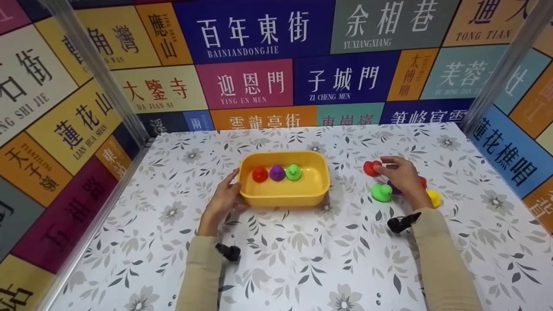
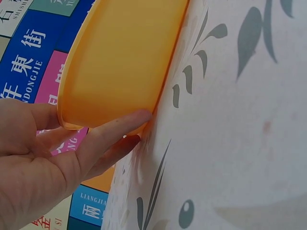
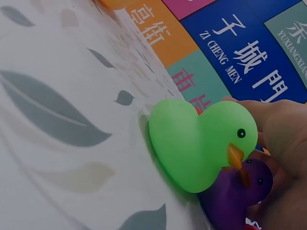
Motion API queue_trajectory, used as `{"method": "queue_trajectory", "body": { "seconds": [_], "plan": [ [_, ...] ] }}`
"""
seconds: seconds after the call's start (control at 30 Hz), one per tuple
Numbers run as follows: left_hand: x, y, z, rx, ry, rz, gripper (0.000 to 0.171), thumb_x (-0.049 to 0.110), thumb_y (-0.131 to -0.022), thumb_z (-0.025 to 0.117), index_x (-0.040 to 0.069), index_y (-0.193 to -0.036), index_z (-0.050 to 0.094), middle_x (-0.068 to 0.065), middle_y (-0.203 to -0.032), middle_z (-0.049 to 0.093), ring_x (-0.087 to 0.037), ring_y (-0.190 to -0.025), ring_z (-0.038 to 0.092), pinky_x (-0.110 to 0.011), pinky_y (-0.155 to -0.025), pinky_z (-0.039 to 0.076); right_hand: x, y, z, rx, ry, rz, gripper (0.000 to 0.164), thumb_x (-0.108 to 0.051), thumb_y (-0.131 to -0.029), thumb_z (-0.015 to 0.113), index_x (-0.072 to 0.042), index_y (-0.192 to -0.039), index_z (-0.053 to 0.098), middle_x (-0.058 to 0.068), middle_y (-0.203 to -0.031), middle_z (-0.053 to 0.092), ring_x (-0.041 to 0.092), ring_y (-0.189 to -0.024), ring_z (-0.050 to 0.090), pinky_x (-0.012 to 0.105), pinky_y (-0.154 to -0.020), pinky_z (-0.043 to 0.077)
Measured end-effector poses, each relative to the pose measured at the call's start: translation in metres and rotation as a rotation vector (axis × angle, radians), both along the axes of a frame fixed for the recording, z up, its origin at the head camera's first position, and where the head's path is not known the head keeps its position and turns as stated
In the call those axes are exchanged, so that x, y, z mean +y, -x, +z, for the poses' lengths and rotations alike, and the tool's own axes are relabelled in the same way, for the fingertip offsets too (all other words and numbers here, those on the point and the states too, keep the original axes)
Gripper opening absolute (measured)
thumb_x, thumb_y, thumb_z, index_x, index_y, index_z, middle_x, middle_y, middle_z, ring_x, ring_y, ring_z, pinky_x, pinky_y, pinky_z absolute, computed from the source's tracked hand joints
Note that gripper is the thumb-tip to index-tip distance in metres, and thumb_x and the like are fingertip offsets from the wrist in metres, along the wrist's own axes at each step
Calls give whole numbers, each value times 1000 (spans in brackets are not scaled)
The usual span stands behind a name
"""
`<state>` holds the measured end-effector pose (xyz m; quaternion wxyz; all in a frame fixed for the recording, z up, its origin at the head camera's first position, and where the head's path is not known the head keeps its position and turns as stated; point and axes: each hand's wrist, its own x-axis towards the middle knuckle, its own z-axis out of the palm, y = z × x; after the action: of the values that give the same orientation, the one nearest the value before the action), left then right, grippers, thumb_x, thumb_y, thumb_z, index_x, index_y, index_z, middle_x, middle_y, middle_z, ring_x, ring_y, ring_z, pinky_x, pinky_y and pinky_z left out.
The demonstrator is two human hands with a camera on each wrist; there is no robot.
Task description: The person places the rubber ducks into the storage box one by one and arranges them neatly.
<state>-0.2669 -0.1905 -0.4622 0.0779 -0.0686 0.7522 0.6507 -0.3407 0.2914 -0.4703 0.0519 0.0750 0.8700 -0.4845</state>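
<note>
Yellow tub (image 1: 284,200) holds three ducks (image 1: 277,173); left hand (image 1: 223,195) grips it, right hand (image 1: 404,176) pinches one red duck (image 1: 370,169).

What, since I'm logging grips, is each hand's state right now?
Left hand: open, touching the yellow tub.
Right hand: fingertips at a red toy; whether it's pinched cannot be told.

Green duck (image 3: 184,143): positioned at centre on the leaf-patterned counter (image 3: 48,187), orange beak directed toward the lower right. Purple duck (image 3: 225,199): partly covered by the green duck; contact between the two cannot be confirmed. Right hand (image 3: 288,139): located at the right edge, beyond the ducks, fingers largely concealed. Lettered panels (image 3: 218,50): upper right, in several colours. Yellow-orange object (image 3: 116,4): cut off at the top edge.
</note>
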Motion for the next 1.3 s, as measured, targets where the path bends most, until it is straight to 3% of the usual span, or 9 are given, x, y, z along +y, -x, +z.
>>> {"method": "queue_trajectory", "body": {
  "seconds": [0.27,0.63,1.1,1.3],
  "plan": [
    [0,-1,1,-10,0,-2,56,17,-107,39,24,-161,23,-29,-139,54,-29,-93,71,-45,-79,63,-2,0,0,-12,-12,25,75,-48,-93,67,-13,-154,41,22,-154,44,38,-137,46,51,-116,41],
    [-1,-1,0,-13,-9,4,56,18,-108,39,26,-161,23,-28,-140,55,-29,-85,72,-46,-81,62,-4,2,-1,-25,-45,102,78,-43,-95,67,-13,-158,32,19,-158,38,38,-141,42,52,-119,37],
    [0,0,0,-9,-27,4,56,17,-108,39,26,-161,24,-29,-134,57,-25,-85,71,-41,-75,64,-4,1,-1,-20,-40,103,63,-34,-99,64,-10,-153,41,20,-153,44,39,-137,44,51,-118,38],
    [-1,0,-1,-21,-24,13,55,18,-108,39,27,-160,25,-28,-138,55,-24,-88,71,-40,-74,64,-6,0,4,-6,-70,67,60,-40,-96,67,-8,-143,50,22,-149,47,39,-134,46,51,-114,41]
  ]
}}
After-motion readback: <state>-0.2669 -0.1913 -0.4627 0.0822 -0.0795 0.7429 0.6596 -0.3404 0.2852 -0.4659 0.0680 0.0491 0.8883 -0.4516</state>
